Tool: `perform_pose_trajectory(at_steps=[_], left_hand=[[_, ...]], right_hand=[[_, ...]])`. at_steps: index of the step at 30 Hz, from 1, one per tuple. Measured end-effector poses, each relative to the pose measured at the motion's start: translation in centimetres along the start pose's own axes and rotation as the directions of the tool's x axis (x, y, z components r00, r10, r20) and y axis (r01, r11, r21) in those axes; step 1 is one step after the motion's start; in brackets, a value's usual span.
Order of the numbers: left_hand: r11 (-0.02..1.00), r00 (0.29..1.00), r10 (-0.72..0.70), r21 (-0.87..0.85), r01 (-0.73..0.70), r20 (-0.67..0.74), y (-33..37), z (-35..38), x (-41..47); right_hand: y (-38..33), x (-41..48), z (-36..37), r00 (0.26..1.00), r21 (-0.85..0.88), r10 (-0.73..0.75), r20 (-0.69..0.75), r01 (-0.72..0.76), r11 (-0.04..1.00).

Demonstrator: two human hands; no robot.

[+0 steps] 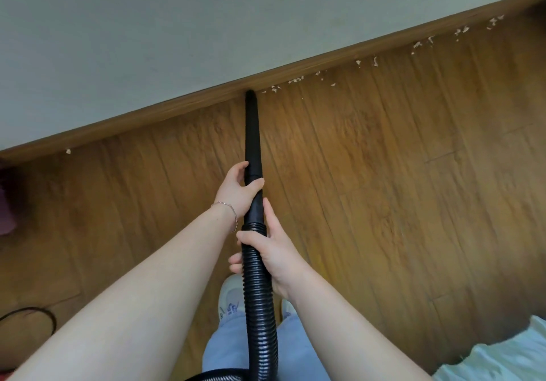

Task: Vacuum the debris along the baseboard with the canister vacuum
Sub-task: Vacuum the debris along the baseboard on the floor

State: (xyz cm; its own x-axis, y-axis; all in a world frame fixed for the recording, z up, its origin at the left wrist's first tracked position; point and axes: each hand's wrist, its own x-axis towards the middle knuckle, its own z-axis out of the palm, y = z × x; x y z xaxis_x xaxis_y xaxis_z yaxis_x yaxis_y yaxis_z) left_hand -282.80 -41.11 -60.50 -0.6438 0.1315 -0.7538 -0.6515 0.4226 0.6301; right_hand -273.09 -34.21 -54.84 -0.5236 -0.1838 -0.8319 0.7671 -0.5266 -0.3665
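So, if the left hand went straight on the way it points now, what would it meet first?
Probably the baseboard. The left hand points along the black nozzle toward it, and nothing else lies between; depth is unclear, so the floor may come first.

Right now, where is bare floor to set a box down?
The widest bare patch lies right of the nozzle, between the debris strip along the baseboard and the pale cloth. Left of the nozzle is also bare, from baseboard to black cable, bar one scrap. Crowded: the debris strip, and where left hand and right hand grip nozzle and hose.
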Motion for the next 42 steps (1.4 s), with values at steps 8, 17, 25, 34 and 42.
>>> perform_pose_trajectory(at_steps=[8, 17, 25, 34, 42], left_hand=[[1.0, 0.998, 0.015, -0.02, -0.016, -0.062, 0.5, 3.2, -0.5], [0.999, 0.994, 0.033, 0.029, -0.03, -0.107, 3.2, 6.8, -0.1], [0.997, 0.993, 0.04, 0.074, -0.032, -0.109, 5.0, 10.3, 0.6], [0.989, 0.998, 0.012, 0.15, -0.003, -0.06, 5.2, 13.1, -0.1], [0.985, 0.999, -0.025, 0.17, 0.029, -0.025, 3.5, 14.9, -2.6]], right_hand=[[-1.3, -0.9, -3.1, 0.999, -0.092, -0.022, -0.049, 0.018, 0.996], [-4.4, -1.7, -6.4, 0.999, -0.134, -0.015, -0.033, 0.011, 0.991], [-6.0, -1.8, -9.8, 0.999, -0.103, -0.004, -0.045, 0.0, 0.995], [-5.1, -3.1, -11.9, 0.996, -0.006, -0.001, -0.087, 0.0, 1.0], [-2.9, -5.7, -12.9, 0.989, 0.016, 0.037, -0.144, -0.035, 0.999]])
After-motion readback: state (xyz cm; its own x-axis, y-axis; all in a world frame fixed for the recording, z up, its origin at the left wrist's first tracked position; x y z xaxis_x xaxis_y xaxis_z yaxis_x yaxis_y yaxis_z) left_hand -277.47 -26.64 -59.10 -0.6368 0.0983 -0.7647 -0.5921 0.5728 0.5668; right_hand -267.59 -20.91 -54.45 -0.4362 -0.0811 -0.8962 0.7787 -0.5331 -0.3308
